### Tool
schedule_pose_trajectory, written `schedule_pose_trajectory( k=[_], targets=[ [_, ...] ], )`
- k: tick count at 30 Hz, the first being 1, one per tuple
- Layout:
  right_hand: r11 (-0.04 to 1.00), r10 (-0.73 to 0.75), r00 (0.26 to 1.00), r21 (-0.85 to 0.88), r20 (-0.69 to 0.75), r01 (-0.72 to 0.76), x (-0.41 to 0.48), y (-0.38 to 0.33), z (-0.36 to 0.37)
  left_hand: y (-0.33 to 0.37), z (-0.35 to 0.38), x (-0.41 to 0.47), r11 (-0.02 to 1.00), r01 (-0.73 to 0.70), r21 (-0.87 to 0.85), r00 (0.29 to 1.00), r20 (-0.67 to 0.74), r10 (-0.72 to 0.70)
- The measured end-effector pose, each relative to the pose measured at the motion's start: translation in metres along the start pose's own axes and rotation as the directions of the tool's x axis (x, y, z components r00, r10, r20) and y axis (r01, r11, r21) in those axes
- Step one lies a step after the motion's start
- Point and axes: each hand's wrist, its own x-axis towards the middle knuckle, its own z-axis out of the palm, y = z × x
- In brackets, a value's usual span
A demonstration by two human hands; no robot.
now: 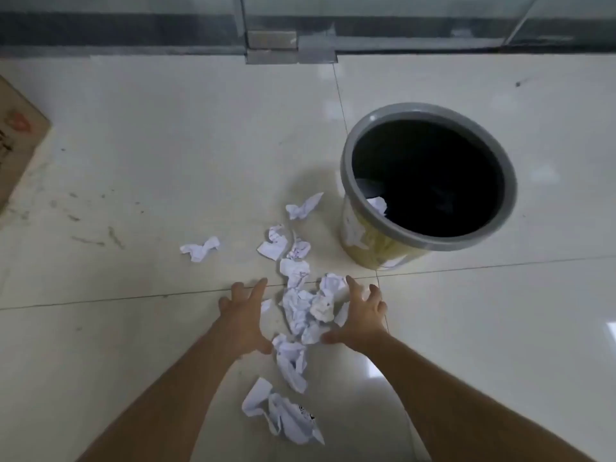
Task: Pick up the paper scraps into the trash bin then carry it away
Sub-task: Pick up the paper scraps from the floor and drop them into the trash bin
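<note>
Both forearms are cut off at the bottom edge. Left hand (pixel 245 323) and right hand (pixel 361 316), fingers spread, flank crumpled paper scraps (pixel 310 311) on the tiled floor (pixel 150 161). Trash bin (pixel 430 241) interior is too dark to read; a cardboard box (pixel 18 138) is cropped left.

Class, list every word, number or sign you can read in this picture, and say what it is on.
None can be read.
Cardboard box: red mark and dark print, too blurred.
Paper scraps: faint handwriting, too small.
Nearest scrap: black print, unreadable.
Trash bin: pale pattern, no letters clear.
</note>
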Motion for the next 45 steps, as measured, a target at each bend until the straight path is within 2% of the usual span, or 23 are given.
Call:
schedule_pose_trajectory(
  k=[5, 8, 11, 15, 18, 20, 24, 29, 31, 34, 38, 42, 45],
  targets=[
    [1.0, 0.007, 1.0, 0.023, 0.02, -0.008, 0.018, 0.004, 0.008, 0.008, 0.011, 0.011, 0.998, 0.006, 0.062, 1.0, 0.018, -0.007],
    [0.999, -0.049, 0.999, -0.002, 0.007, 0.049, 0.03, -0.002, 0.022, 0.02, 0.026, 0.029, 0.994, -0.107, 0.017, 0.994, -0.026, 0.107],
    [0.994, -0.102, 0.993, -0.034, 0.051, 0.104, 0.032, -0.011, 0.038, 0.043, 0.048, 0.044, 0.97, -0.24, -0.04, 0.969, 0.044, 0.242],
    [0.994, -0.111, 0.983, 0.021, 0.146, 0.109, 0.026, -0.017, 0.042, 0.051, 0.071, 0.052, 0.968, -0.202, -0.148, 0.977, 0.039, 0.209],
    [0.988, -0.151, 0.975, 0.047, 0.162, 0.145, 0.02, -0.023, 0.034, 0.044, 0.068, 0.046, 0.945, -0.203, -0.257, 0.979, -0.025, 0.204],
    [0.985, -0.173, 0.972, 0.056, 0.157, 0.166, 0.016, -0.031, 0.025, 0.044, 0.055, 0.039, 0.941, -0.203, -0.271, 0.979, -0.053, 0.196],
    [0.957, -0.287, 0.952, 0.079, 0.11, 0.279, 0.002, -0.068, -0.004, 0.038, -0.001, 0.011, 0.933, -0.26, -0.249, 0.961, -0.163, 0.224],
    [0.872, -0.483, 0.875, 0.079, -0.014, 0.483, -0.02, -0.154, -0.075, 0.058, -0.136, -0.037, 0.97, -0.24, -0.025, 0.931, -0.291, 0.223],
    [0.84, -0.519, 0.849, 0.121, -0.105, 0.529, -0.029, -0.184, -0.121, 0.082, -0.187, -0.055, 0.961, -0.275, -0.025, 0.888, -0.39, 0.244],
    [0.823, -0.546, 0.808, 0.038, -0.219, 0.567, -0.045, -0.188, -0.202, 0.135, -0.232, -0.067, 0.908, -0.418, 0.029, 0.777, -0.507, 0.373],
    [0.867, -0.465, 0.817, 0.014, -0.342, 0.499, -0.056, -0.14, -0.276, 0.215, -0.233, -0.064, 0.812, -0.581, 0.057, 0.684, -0.508, 0.524],
    [0.896, -0.397, 0.843, 0.048, -0.364, 0.442, -0.048, -0.096, -0.287, 0.254, -0.205, -0.051, 0.777, -0.626, 0.064, 0.682, -0.439, 0.585],
    [0.881, -0.384, 0.822, 0.098, -0.421, 0.462, -0.034, -0.078, -0.282, 0.264, -0.194, -0.041, 0.767, -0.638, 0.064, 0.671, -0.443, 0.595]
  ],
)
